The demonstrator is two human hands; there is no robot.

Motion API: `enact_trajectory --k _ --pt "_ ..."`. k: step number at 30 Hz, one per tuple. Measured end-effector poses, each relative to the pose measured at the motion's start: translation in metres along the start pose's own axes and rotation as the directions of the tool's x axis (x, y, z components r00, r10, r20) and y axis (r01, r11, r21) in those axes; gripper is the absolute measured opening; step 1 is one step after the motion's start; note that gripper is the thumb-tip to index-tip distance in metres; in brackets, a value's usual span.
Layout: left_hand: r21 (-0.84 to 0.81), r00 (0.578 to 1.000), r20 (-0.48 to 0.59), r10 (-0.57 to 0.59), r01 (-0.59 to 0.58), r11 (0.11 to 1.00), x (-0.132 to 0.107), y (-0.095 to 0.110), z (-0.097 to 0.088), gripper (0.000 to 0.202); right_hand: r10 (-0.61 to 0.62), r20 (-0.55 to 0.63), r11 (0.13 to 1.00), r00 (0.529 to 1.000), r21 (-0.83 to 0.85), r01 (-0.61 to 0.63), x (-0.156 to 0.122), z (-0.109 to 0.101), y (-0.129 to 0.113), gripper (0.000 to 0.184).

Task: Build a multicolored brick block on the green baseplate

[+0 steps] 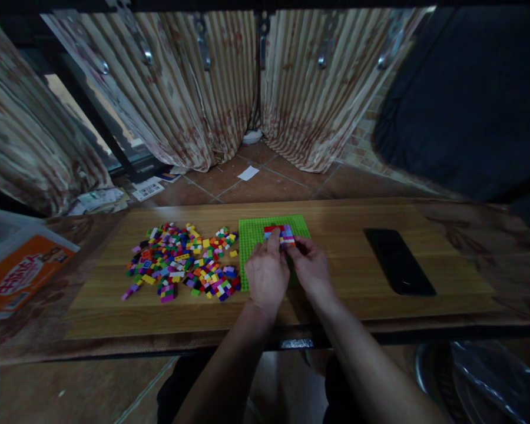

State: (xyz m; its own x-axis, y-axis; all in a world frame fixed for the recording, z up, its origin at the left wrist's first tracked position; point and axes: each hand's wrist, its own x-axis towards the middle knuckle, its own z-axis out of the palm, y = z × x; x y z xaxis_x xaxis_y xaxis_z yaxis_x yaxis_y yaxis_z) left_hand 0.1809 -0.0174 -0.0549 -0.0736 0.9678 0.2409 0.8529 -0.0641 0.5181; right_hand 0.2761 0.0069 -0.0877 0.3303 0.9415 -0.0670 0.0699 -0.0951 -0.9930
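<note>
A green studded baseplate (249,231) lies near the middle of the wooden board. On its upper right part sits a small build of toy bricks (287,232) in red, light purple, blue and white. My left hand (268,275) is over the plate, its index finger pressed on the build and its other fingers curled. From the right, my right hand (311,268) grips the near right edge of the build between thumb and fingers. Both hands cover the build's near side, so any single small brick between the fingertips is hidden.
Loose multicoloured bricks (181,259) are heaped left of the baseplate. A black phone (400,262) lies to the right on the wooden board (344,235). At the far left stands a clear plastic box with an orange label (22,274). Curtains (229,88) hang behind.
</note>
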Motion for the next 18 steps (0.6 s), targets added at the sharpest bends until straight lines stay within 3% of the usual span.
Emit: enact_trajectory --k 9,12,15,18 --pt "-0.201 0.998 -0.012 -0.06 0.056 0.978 0.0 -0.004 -0.01 0.044 -0.013 -0.038 1.0 0.999 0.005 0.013 0.002 0.005 -0.001 0.033" --pt "-0.296 0.988 -0.069 -0.14 0.113 0.948 0.006 -0.02 -0.023 0.043 0.058 -0.025 0.996 0.998 0.071 -0.056 0.002 0.005 -0.006 0.038" --pt "-0.317 0.949 -0.157 -0.272 0.213 0.924 0.015 -0.045 -0.037 0.041 0.079 -0.008 0.992 0.997 0.094 -0.078 0.001 0.003 -0.008 0.039" --pt "-0.293 0.927 -0.15 -0.344 0.29 0.911 0.023 -0.068 -0.05 0.035 0.059 -0.016 0.996 0.998 0.074 -0.057 0.002 -0.002 -0.005 0.039"
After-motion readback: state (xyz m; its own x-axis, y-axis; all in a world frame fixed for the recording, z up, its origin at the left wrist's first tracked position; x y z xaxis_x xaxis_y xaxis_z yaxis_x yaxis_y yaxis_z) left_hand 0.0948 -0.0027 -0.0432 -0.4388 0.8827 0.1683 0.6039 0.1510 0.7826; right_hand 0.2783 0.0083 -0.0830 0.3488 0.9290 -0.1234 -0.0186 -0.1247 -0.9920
